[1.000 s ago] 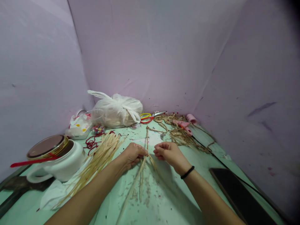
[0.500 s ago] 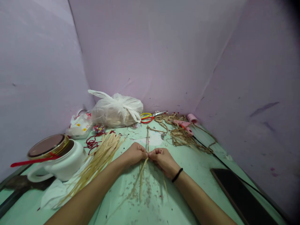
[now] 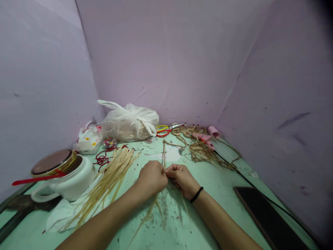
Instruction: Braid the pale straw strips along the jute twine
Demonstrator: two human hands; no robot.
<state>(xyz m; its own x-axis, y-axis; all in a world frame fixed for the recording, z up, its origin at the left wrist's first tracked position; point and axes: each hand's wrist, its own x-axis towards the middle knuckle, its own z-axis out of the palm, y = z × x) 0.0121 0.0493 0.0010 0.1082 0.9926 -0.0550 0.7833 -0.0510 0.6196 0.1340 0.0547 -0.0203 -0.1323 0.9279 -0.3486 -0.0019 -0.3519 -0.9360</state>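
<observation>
A thin braided straw cord (image 3: 164, 152) runs from the back of the table toward me and ends between my fingertips. My left hand (image 3: 153, 176) is closed over the loose strands at the near end, its back turned up so the fingers are mostly hidden. Right beside it, my right hand (image 3: 179, 177) pinches the braid between thumb and forefinger. Loose straw strands (image 3: 148, 215) trail from under both hands onto the green table (image 3: 177, 222). To the left lies a bundle of flat pale straw strips (image 3: 111, 180).
At left stand a white cup (image 3: 75, 184), a round gold-rimmed container (image 3: 53, 163) and a hammer (image 3: 28, 203). Behind are a tied plastic bag (image 3: 132, 121), scissors (image 3: 169, 130), coiled braid (image 3: 200, 152) and a pink glue gun (image 3: 205, 139). A dark flat phone-like slab (image 3: 265, 215) lies right.
My left hand has turned over, its back now facing up and covering more of the strands. The loose ends have shifted below it. My right hand stays nearly in place.
</observation>
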